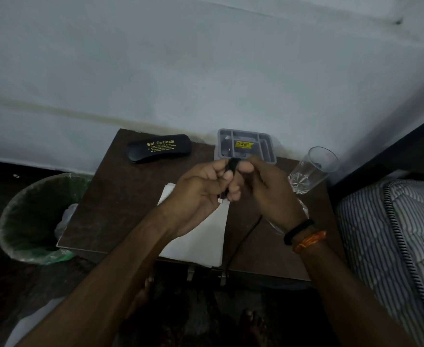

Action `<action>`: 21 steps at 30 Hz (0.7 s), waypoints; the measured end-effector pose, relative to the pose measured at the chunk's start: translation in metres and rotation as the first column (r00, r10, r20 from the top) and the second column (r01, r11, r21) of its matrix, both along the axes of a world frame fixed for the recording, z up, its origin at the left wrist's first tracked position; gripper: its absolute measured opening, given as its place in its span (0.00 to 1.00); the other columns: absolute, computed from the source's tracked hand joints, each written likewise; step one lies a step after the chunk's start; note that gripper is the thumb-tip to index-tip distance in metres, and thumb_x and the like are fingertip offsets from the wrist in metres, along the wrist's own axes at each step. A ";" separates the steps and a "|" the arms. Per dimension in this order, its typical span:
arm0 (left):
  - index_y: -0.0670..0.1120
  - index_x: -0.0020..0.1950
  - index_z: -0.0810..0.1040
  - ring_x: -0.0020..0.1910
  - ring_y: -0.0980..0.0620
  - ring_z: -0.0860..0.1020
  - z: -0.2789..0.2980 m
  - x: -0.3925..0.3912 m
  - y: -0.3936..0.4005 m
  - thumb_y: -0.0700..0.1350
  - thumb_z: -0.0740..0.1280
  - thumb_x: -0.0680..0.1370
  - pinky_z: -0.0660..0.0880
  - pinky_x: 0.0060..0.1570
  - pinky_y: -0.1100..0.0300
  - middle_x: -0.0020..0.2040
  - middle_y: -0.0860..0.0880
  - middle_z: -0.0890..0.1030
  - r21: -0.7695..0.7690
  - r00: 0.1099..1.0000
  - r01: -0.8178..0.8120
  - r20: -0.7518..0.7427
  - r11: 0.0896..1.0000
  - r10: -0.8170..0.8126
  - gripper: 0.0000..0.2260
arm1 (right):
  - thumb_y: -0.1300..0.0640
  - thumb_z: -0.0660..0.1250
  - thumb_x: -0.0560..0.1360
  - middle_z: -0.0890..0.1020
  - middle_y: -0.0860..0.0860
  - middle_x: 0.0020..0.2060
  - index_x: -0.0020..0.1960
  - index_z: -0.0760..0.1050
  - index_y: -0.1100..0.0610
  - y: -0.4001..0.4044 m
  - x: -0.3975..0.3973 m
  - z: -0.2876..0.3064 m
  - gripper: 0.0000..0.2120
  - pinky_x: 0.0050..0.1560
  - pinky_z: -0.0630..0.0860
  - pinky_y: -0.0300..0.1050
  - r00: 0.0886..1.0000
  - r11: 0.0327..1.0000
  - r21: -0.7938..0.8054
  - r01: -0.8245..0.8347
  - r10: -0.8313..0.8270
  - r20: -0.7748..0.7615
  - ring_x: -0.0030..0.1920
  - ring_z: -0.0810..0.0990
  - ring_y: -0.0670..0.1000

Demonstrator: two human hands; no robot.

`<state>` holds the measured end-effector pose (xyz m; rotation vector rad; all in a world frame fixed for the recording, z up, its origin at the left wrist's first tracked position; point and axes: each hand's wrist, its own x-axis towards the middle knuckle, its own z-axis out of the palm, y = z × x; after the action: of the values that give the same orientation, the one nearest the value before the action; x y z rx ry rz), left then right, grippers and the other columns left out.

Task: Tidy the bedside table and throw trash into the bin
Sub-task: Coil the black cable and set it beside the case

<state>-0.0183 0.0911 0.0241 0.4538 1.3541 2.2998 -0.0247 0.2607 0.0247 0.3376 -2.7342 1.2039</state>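
Observation:
Over the middle of the dark wooden bedside table (120,196), my left hand (200,186) and my right hand (263,186) meet, both closed on a small black object (232,165) with a black cable (243,239) trailing off the front edge. White paper sheets (203,241) lie under my hands. A black spectacle case (158,148) with yellow lettering rests at the back left. A grey divided tray (246,144) with a yellow sticker sits at the back. A clear drinking glass (313,169) stands at the right. The bin (30,221), lined with a green bag, stands left of the table.
A pale wall runs behind the table. A striped mattress (401,234) and a dark bed frame (391,139) close off the right side. A white plastic bag (64,221) hangs over the bin's rim beside the table. My bare feet show on the dark floor below.

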 end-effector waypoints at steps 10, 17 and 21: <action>0.37 0.65 0.71 0.41 0.53 0.78 -0.014 -0.015 0.001 0.34 0.56 0.82 0.76 0.43 0.61 0.41 0.48 0.81 -0.147 0.939 -0.343 -0.017 0.928 0.344 0.13 | 0.57 0.58 0.82 0.77 0.41 0.36 0.41 0.74 0.52 -0.014 0.016 0.011 0.12 0.42 0.69 0.36 0.941 0.891 0.316 -0.326 0.274 0.197 0.39 0.76 0.41; 0.41 0.60 0.75 0.49 0.58 0.81 -0.014 -0.003 0.002 0.36 0.56 0.83 0.78 0.51 0.62 0.49 0.44 0.81 -0.450 0.943 -0.268 -0.303 0.852 0.137 0.10 | 0.55 0.59 0.82 0.78 0.44 0.34 0.43 0.76 0.55 0.002 0.015 0.038 0.11 0.36 0.68 0.39 0.969 0.946 0.208 -0.247 0.247 0.027 0.33 0.75 0.42; 0.33 0.58 0.74 0.41 0.50 0.77 -0.005 -0.003 0.003 0.38 0.56 0.80 0.72 0.43 0.60 0.40 0.43 0.79 -0.325 0.985 -0.108 -0.165 0.940 0.056 0.12 | 0.57 0.59 0.82 0.77 0.41 0.35 0.44 0.75 0.56 0.009 0.007 0.033 0.10 0.39 0.70 0.40 0.985 0.983 0.113 -0.146 0.156 -0.079 0.37 0.77 0.42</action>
<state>-0.0216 0.0937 0.0195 0.4778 1.8294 2.0729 -0.0177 0.2697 0.0576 0.6055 -2.7448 1.0502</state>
